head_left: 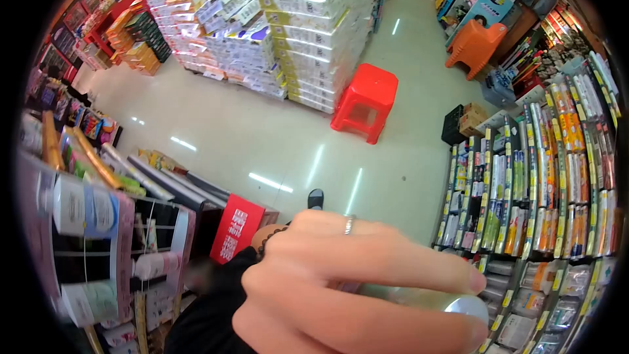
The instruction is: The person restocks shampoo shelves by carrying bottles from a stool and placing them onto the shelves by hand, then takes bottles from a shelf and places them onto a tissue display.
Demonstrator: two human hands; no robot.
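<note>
My left hand [327, 282] fills the lower middle, back toward the camera and fingers pointing right. It wears a silver ring, and a dark bead bracelet [263, 246] shows near the wrist. Between its closed fingers is a bottle [407, 297] with a pale greenish body and a shiny silver-white cap [466, 307]; the fingers hide much of it. A black sleeve [206, 318] shows at lower left. My right hand is out of view.
A red stool [367, 99] stands ahead beside stacked tissue packs [308, 39]. Packed shelves [531, 183] line the right, with an orange stool [475, 46] beyond. A rack of packaged goods [88, 206] and a red box [237, 228] are left. One shoe [316, 198] shows below.
</note>
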